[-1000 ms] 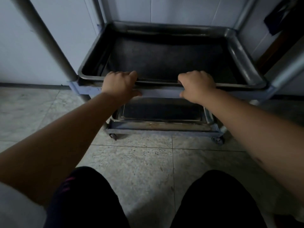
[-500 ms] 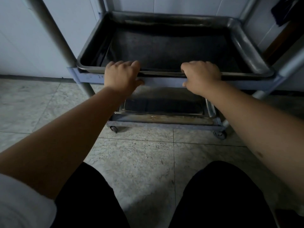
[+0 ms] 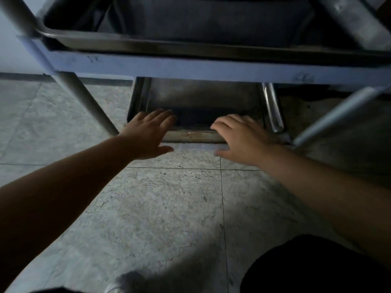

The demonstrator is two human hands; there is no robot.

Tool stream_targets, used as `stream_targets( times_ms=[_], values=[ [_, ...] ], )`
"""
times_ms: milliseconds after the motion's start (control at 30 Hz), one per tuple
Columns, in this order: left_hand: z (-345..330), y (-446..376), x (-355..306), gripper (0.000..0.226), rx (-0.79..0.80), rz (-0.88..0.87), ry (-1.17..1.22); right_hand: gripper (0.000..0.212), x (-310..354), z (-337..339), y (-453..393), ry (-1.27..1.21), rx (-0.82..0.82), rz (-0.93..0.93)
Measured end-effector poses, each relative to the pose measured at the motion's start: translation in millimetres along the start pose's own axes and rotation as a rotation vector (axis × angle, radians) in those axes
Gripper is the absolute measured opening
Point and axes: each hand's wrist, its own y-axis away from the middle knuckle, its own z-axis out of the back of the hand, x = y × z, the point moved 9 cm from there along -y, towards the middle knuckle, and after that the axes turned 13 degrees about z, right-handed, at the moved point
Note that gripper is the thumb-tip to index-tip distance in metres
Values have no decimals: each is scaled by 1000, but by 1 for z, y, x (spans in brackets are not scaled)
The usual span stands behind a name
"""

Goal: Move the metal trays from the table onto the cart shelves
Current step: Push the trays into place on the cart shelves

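While both hands spread open, they hover at the lower metal tray (image 3: pixel 203 100).
Left hand (image 3: pixel 148 134) and right hand (image 3: pixel 241 140) grip nothing; upper metal tray (image 3: pixel 148 42) sits on the cart's blue shelf (image 3: pixel 190 67).

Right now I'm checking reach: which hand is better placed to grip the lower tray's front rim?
Left hand: its fingers already lie over the lower tray's rim; the right hand is beside it, blurred.

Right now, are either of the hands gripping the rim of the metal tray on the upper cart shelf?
No, the left hand and right hand are both open, down by the lower metal tray, away from the upper metal tray.
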Motion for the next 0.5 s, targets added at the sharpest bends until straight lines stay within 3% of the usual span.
stream_targets(
  times_ms=[133,267,367,500],
  values=[
    [-75,-52,10,111,156,144,97,94,-57,-94,-26,-42,219,-270],
    [-135,-73,-10,110,183,82,85,118,-87,-159,-36,-3,397,-367],
    [-135,-72,-4,91,39,55,105,94,-88,-176,-47,-12,401,-367],
    [-127,-74,-1,81,46,53,113,63,-87,-169,-50,30,297,-405]
  ],
)
